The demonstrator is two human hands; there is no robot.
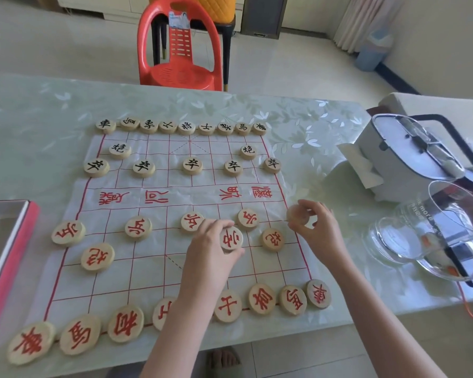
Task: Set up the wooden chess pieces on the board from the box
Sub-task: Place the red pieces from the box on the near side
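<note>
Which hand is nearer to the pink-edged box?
Left. The left hand, gripping a piece, is mid-board, right of the box; the right hand holds another piece at the board's far right edge.

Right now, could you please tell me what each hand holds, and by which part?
The left hand pinches a red-lettered piece by its rim; the right hand pinches a blurred piece by its edge.

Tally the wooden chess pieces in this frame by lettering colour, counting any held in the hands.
Black-lettered pieces: 16
Red-lettered pieces: 15, one of them held in the left hand
Piece with lettering hidden, held in the right hand: 1
Total: 32
</note>
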